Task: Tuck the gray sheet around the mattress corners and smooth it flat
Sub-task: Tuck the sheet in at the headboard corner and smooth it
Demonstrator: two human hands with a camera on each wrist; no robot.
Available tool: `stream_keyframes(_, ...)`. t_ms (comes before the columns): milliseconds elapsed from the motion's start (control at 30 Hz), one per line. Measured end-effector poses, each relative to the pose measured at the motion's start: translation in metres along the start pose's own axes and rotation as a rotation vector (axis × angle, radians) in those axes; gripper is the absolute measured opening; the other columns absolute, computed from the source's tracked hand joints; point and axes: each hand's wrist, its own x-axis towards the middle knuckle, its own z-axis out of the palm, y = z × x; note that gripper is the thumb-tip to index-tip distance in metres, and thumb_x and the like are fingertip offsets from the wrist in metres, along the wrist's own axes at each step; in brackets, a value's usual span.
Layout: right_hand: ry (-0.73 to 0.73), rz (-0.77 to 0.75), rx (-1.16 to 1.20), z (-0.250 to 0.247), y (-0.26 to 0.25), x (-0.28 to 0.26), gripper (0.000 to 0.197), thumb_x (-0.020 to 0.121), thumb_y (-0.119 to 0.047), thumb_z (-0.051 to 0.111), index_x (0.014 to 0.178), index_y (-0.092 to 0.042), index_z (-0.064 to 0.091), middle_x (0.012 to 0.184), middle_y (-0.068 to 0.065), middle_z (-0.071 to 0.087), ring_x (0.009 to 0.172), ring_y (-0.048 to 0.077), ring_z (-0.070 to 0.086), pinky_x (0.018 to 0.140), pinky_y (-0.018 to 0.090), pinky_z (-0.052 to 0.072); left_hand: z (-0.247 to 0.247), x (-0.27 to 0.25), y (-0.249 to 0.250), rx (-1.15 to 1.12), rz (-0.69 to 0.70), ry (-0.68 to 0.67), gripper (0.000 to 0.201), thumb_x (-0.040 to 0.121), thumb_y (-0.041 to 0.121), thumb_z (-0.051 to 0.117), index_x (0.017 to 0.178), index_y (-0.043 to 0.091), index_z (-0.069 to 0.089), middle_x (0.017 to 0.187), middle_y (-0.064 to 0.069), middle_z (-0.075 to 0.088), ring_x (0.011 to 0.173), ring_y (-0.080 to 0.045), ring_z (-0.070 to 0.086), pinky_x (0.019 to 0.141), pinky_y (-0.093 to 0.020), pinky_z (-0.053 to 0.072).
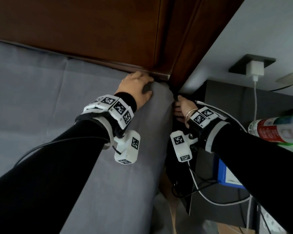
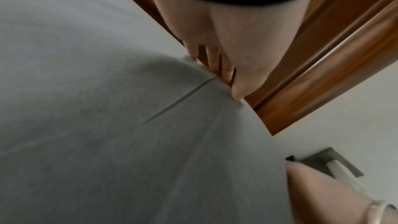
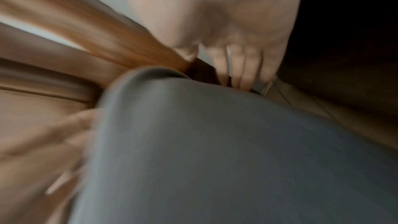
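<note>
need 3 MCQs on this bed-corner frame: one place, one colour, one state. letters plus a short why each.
1. Where is the left hand?
A. on the mattress top by the dark wooden headboard
B. on the floor
C. on the bottle

2. What colour is the charger plugged into the wall socket?
A. red
B. white
C. green

3. How does the gray sheet lie at this corner?
A. bunched in a heap on top
B. missing, the mattress bare
C. drawn over the corner, faint creases on top

Key:
1 A: its fingers press the sheet at the headboard edge.
2 B: the plug and its cable are white.
3 C: the cloth wraps the rounded corner, right hand at its side.
</note>
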Motion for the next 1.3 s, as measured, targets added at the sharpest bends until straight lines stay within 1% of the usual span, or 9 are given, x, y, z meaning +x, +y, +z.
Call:
stream_keyframes(133, -0.03, -0.103, 0.026, 0.002, -0.004, -0.028, 0.049, 0.094, -0.045, 0.043, 0.124, -0.009, 0.057, 0.126, 0.012, 0.061, 0.103, 0.024, 0.058, 0.085, 0.034, 0.042, 0.004, -0.015, 0.001, -0.091, -0.063, 0.126, 0.032, 0.082, 0.021, 0.061, 0.114, 0.019, 0.063, 0.122, -0.008, 0.051, 0.116, -0.027, 0.048, 0.101, -0.035, 0.042)
stream_keyframes(233, -0.127, -0.044, -0.012, 0.015, -0.008, -0.044, 0.083, 0.071, -0.075, 0.049, 0.136, -0.023, 0.048, 0.139, 0.0, 0.053, 0.125, 0.024, 0.05, 0.101, 0.042, 0.042, 0.011, -0.023, 0.0, -0.226, -0.101, 0.027, 0.037, 0.083, 0.02, 0.064, 0.12, 0.018, 0.06, 0.127, -0.007, 0.049, 0.111, -0.021, 0.055, 0.09, -0.015, 0.037)
stream_keyframes(333, -0.119, -0.021, 0.026, 0.019, -0.004, -0.035, 0.107, 0.045, -0.085, 0.05, 0.135, -0.027, 0.048, 0.138, -0.002, 0.053, 0.125, 0.024, 0.051, 0.104, 0.051, 0.041, 0.011, -0.03, -0.001, -0.32, -0.135, 0.022, 0.038, 0.087, 0.017, 0.06, 0.126, 0.016, 0.059, 0.137, -0.006, 0.046, 0.113, -0.02, 0.057, 0.088, -0.01, 0.033)
stream_keyframes(533, -0.106, 0.054, 0.035, 0.02, 0.027, -0.07, 0.07, 0.078, -0.071, 0.045, 0.135, -0.03, 0.046, 0.139, -0.002, 0.049, 0.126, 0.029, 0.047, 0.093, 0.05, 0.044, 0.009, -0.065, -0.003, -0.38, -0.217, 0.087, 0.034, 0.09, 0.008, 0.051, 0.121, 0.015, 0.062, 0.132, -0.007, 0.055, 0.118, -0.021, 0.056, 0.1, -0.018, 0.036)
stream_keyframes(700, -0.188, 0.072, -0.087, 0.028, 0.073, -0.118, 0.064, 0.088, -0.06, 0.045, 0.142, -0.029, 0.033, 0.146, 0.004, 0.041, 0.131, 0.035, 0.042, 0.089, 0.047, 0.041, 0.024, -0.13, -0.011, -0.44, -0.397, 0.154, 0.036, 0.088, 0.005, 0.048, 0.12, 0.014, 0.064, 0.128, -0.008, 0.06, 0.114, -0.025, 0.06, 0.1, -0.023, 0.04)
stream_keyframes(867, 0.154, -0.602, -0.644, 0.033, 0.093, -0.17, 0.078, 0.087, -0.025, 0.058, 0.15, -0.009, 0.014, 0.156, 0.016, 0.02, 0.141, 0.033, 0.027, 0.113, 0.036, 0.024, 0.052, -0.22, -0.013, -0.401, -0.572, 0.297, 0.041, 0.085, 0.004, 0.048, 0.122, 0.016, 0.061, 0.129, -0.01, 0.055, 0.117, -0.029, 0.054, 0.1, -0.028, 0.039)
stream_keyframes(967, 0.04, -0.942, -0.999, 0.053, 0.106, -0.195, 0.076, 0.089, -0.029, 0.055, 0.151, -0.018, 0.013, 0.161, 0.007, 0.006, 0.148, 0.025, 0.007, 0.117, 0.039, 0.016, 0.079, -0.28, -0.015, -0.378, -0.685, 0.401, 0.046, 0.083, 0.008, 0.049, 0.127, 0.02, 0.056, 0.135, -0.008, 0.049, 0.124, -0.03, 0.047, 0.105, -0.04, 0.039)
stream_keyframes(1167, -0.307, -1.065, -1.54, 0.112, 0.178, -0.231, 0.071, 0.093, -0.051, 0.038, 0.151, -0.029, 0.004, 0.161, -0.006, -0.009, 0.148, 0.019, -0.014, 0.117, 0.052, -0.006, 0.145, -0.424, -0.026, -0.261, -1.058, 0.375, 0.067, 0.087, 0.031, 0.052, 0.147, 0.033, 0.022, 0.16, 0.007, 0.008, 0.148, -0.02, 0.009, 0.117, -0.049, 0.016)
stream_keyframes(1300, -0.451, -1.122, -1.668, 0.139, 0.243, -0.273, 0.073, 0.093, -0.052, 0.037, 0.151, -0.03, -0.002, 0.16, -0.007, -0.014, 0.147, 0.021, -0.019, 0.116, 0.054, -0.008, 0.192, -0.514, -0.029, -0.333, -1.232, 0.288, 0.069, 0.089, 0.043, 0.048, 0.148, 0.037, 0.014, 0.161, 0.008, 0.0, 0.149, -0.019, 0.0, 0.118, -0.053, 0.011)
